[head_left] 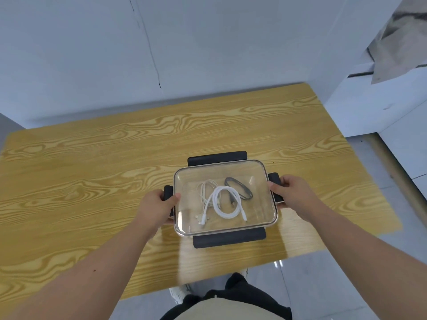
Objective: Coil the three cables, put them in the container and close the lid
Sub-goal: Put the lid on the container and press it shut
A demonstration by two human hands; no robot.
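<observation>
Left hand (154,205) and right hand (293,194) curl fingers around the side latches of the lidded container (265,224) (clear top), the three cables (223,199) lying coiled inside, between the fingertips, on the wooden table (92,181).

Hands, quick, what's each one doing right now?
Left hand: closed on the lid's left latch.
Right hand: closed on its right latch.

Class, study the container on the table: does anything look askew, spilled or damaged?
Nothing stands out. The three cables lie inside the container, the clear lid sits squarely on it, and both hands, left and right, grip its side latches.
</observation>
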